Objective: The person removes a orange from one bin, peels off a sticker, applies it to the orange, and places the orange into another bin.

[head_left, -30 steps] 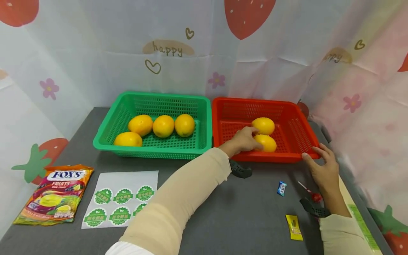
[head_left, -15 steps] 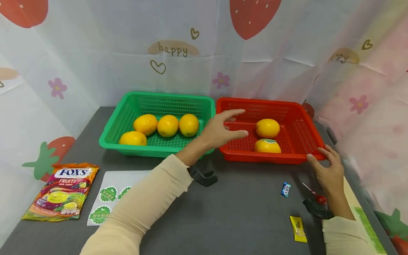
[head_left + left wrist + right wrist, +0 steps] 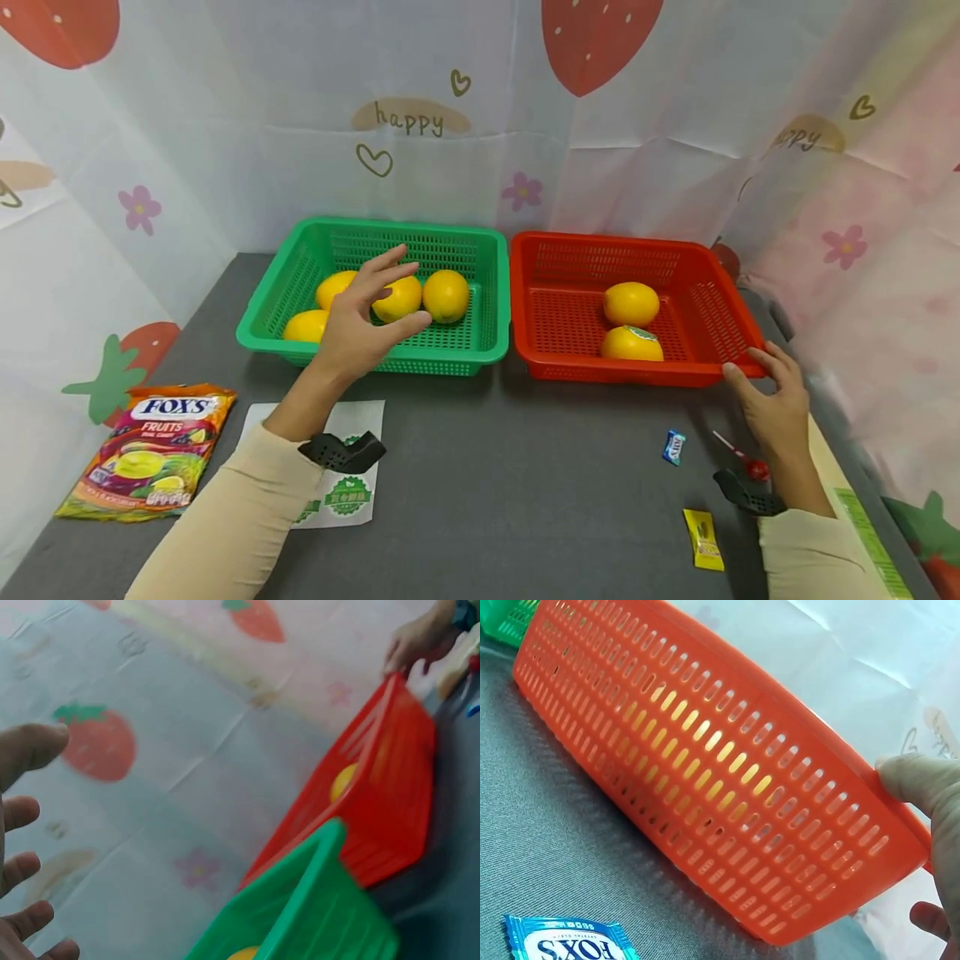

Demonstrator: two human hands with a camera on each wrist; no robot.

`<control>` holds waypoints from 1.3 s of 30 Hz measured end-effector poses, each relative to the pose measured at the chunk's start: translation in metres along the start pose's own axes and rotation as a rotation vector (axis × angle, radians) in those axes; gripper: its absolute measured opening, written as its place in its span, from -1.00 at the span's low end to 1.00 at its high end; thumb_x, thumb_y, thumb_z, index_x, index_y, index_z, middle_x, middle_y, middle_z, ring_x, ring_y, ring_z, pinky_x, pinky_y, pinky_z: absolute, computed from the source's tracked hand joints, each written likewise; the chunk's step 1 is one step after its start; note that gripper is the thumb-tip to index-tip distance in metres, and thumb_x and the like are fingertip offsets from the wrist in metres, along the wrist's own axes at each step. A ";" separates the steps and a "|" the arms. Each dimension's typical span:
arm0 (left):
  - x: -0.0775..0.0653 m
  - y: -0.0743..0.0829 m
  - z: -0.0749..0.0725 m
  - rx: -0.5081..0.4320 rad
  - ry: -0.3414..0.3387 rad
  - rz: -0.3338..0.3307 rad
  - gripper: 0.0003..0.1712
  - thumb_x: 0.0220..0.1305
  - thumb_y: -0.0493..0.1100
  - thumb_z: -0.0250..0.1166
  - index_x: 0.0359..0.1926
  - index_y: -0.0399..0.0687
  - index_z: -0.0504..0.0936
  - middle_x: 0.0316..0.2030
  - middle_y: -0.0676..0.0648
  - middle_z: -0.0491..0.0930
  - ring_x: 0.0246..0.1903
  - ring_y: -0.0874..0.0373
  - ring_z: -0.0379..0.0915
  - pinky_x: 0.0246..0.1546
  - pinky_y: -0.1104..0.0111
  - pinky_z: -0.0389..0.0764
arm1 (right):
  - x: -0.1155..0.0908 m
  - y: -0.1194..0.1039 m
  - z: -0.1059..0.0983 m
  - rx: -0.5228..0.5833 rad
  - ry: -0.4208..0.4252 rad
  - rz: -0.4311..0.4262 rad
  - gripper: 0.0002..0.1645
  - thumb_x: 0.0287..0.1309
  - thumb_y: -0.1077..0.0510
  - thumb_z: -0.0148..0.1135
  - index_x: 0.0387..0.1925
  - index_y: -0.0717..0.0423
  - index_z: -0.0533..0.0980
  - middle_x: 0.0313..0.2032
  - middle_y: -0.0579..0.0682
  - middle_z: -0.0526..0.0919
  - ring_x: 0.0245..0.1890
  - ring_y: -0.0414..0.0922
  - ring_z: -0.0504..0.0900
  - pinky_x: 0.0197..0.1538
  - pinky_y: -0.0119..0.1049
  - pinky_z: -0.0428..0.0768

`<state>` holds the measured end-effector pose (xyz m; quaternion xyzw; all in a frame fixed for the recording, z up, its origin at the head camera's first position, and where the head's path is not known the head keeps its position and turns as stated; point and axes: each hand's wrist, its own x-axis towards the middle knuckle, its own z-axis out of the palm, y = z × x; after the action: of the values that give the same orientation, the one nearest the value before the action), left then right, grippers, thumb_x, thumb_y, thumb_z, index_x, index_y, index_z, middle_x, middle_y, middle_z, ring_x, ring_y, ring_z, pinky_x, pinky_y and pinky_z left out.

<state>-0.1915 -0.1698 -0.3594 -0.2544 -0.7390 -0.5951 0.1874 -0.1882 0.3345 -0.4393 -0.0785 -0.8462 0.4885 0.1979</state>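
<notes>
I see the left hand (image 3: 354, 325) raised before the green basket (image 3: 450, 358), its grip spread and empty. The right hand (image 3: 778, 408) pinches the red basket (image 3: 592, 369) at its front right corner; inside lie two yellow fruits (image 3: 632, 304).

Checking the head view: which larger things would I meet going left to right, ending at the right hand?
FOX'S candy bag, green basket, red basket, right hand at the red basket's corner. Left out, since they overlap the green basket's span: left hand, sticker sheet.
</notes>
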 end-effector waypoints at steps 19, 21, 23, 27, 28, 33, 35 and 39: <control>-0.066 -0.032 -0.109 0.236 0.519 -0.125 -0.49 0.14 -0.33 0.37 0.16 -0.11 0.60 0.24 0.01 0.44 0.26 0.11 0.20 -0.08 0.35 0.18 | 0.002 0.004 0.002 0.013 0.012 -0.011 -0.33 0.21 0.02 0.30 0.28 0.23 0.40 0.40 -0.07 0.19 0.37 -0.08 0.12 0.35 -0.12 0.08; -0.070 -0.039 -0.113 0.292 0.507 -0.185 -0.47 0.15 -0.28 0.38 0.19 -0.06 0.59 0.25 0.04 0.42 0.26 0.14 0.20 -0.06 0.34 0.20 | 0.002 0.005 0.002 0.017 0.016 -0.016 -0.34 0.20 0.02 0.30 0.27 0.23 0.41 0.40 -0.06 0.19 0.36 -0.08 0.13 0.35 -0.12 0.08; -0.075 -0.047 -0.116 0.323 0.482 -0.248 -0.46 0.18 -0.23 0.37 0.22 -0.04 0.56 0.28 0.07 0.39 0.28 0.17 0.17 -0.01 0.32 0.22 | 0.002 0.004 0.002 0.017 0.012 -0.017 -0.34 0.20 0.01 0.30 0.26 0.23 0.41 0.39 -0.07 0.19 0.36 -0.07 0.13 0.35 -0.10 0.08; -0.079 -0.060 -0.120 0.347 0.419 -0.336 -0.44 0.23 -0.16 0.35 0.26 -0.07 0.51 0.34 0.08 0.31 0.32 0.16 0.08 0.11 0.14 0.18 | 0.002 0.003 0.002 0.015 0.001 -0.010 -0.32 0.21 -0.01 0.29 0.27 0.24 0.39 0.40 -0.07 0.17 0.37 -0.03 0.11 0.35 0.02 0.06; -0.080 -0.063 -0.122 0.347 0.406 -0.346 -0.43 0.23 -0.15 0.35 0.26 -0.09 0.50 0.35 0.08 0.29 0.33 0.15 0.05 0.13 0.07 0.16 | 0.002 0.002 0.001 0.011 -0.004 -0.011 -0.31 0.21 -0.02 0.29 0.28 0.24 0.39 0.41 -0.06 0.17 0.37 -0.01 0.10 0.34 0.05 0.06; -0.081 -0.075 -0.127 0.367 0.348 -0.369 -0.40 0.23 -0.12 0.35 0.26 -0.21 0.47 0.38 0.04 0.24 0.37 0.09 -0.03 0.24 -0.13 0.03 | 0.002 0.001 -0.001 -0.013 -0.033 -0.022 -0.27 0.22 -0.04 0.28 0.30 0.27 0.35 0.42 0.00 0.14 0.37 0.07 0.09 0.31 0.18 0.06; -0.082 -0.077 -0.128 0.387 0.330 -0.384 -0.39 0.24 -0.10 0.35 0.26 -0.24 0.46 0.39 0.03 0.22 0.38 0.06 -0.04 0.26 -0.14 0.03 | 0.003 0.000 -0.002 -0.023 -0.038 -0.029 -0.27 0.22 -0.04 0.27 0.30 0.28 0.35 0.42 0.02 0.15 0.37 0.09 0.10 0.31 0.18 0.06; -0.083 -0.079 -0.124 0.425 0.320 -0.410 -0.40 0.24 -0.09 0.34 0.26 -0.23 0.47 0.39 0.04 0.22 0.38 0.05 -0.02 0.29 0.02 0.10 | 0.004 -0.001 -0.005 -0.036 -0.036 -0.028 -0.25 0.21 -0.03 0.28 0.31 0.28 0.34 0.41 0.05 0.17 0.36 0.09 0.12 0.32 0.14 0.05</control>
<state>-0.1761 -0.3165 -0.4418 0.0410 -0.8436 -0.4852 0.2262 -0.1902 0.3390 -0.4347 -0.0617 -0.8593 0.4716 0.1881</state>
